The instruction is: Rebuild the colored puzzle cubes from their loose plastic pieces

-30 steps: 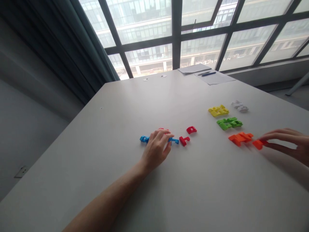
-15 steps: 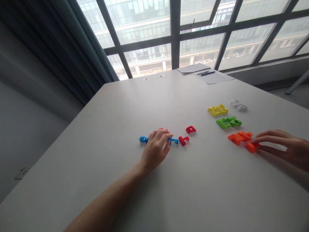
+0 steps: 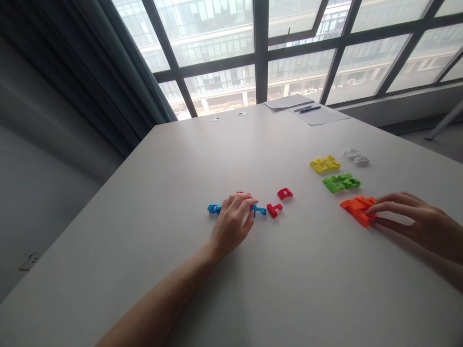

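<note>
At the right, my right hand (image 3: 415, 217) pinches an orange plastic piece (image 3: 363, 219) between thumb and fingers. That piece lies against other orange plastic pieces (image 3: 356, 205). My left hand (image 3: 233, 221) rests near the table's middle, fingers curled down over small plastic pieces; what they grip is mostly hidden. Blue plastic pieces show on both sides of it, one at the left (image 3: 214, 208) and one by the fingertips (image 3: 259, 210). Part of a red piece (image 3: 243, 193) peeks out behind the knuckles. Two more red pieces, one T-shaped (image 3: 274, 210) and one arched (image 3: 285, 193), lie just right of this hand.
Behind the orange pieces lie green (image 3: 342, 183), yellow (image 3: 325, 164) and white plastic pieces (image 3: 356, 157) in groups. Papers (image 3: 289, 101) and a pen (image 3: 310, 109) lie at the far edge of the white table (image 3: 181, 168), by the window. A dark curtain (image 3: 119, 72) hangs at the left.
My right hand has slid the orange piece left, from slightly apart to up against the other orange pieces. My left hand has stayed in place; the view has shifted slightly.
</note>
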A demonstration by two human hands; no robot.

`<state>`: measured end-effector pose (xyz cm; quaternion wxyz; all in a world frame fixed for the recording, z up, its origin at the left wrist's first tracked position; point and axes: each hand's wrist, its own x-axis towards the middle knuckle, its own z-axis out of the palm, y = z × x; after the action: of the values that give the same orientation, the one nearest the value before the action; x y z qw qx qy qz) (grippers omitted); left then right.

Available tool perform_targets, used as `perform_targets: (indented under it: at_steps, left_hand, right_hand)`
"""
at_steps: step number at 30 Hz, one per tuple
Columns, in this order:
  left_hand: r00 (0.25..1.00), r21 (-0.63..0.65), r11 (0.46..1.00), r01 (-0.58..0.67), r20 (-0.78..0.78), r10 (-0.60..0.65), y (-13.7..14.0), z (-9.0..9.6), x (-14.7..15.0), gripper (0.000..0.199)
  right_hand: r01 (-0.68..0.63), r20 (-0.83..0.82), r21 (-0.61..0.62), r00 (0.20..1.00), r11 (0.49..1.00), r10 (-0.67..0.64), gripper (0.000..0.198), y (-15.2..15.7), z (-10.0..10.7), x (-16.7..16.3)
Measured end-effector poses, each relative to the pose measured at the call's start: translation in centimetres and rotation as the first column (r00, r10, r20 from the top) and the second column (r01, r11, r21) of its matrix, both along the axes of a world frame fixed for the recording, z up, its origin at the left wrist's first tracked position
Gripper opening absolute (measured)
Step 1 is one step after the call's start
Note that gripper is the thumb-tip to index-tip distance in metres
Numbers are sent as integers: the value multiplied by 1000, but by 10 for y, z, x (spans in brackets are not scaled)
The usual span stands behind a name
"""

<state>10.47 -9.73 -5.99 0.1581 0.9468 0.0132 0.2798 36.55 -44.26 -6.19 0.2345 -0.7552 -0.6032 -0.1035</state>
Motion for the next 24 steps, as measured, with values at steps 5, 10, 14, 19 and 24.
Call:
perform_targets:
  at_steps: [5, 10, 14, 19, 24]
  left_hand:
    - [1000, 1, 1000, 3, 4, -3, 1, 0, 0, 25]
    - [1000, 3, 1000, 0, 11, 0, 1, 0, 0, 26]
    - [1000, 13, 1000, -20, 6, 19, 0, 0, 0, 26]
    - [995, 51, 994, -96, -1, 96, 4, 2, -2, 27]
    - [968, 94, 963, -252, 16, 251, 18, 5, -4, 24]
  right_hand:
    - [22, 46, 33, 999, 999, -23, 13, 3, 1, -4]
    - [-1, 41, 23, 999, 1000, 1, 13, 3, 21, -19]
    - [-131, 0, 55, 991, 990, 131, 16, 23, 36, -47]
    - [-335, -60, -70, 942, 940, 331, 14, 78, 36, -93]
    - [-390, -41, -24, 920, 921, 389, 13, 141, 26, -114]
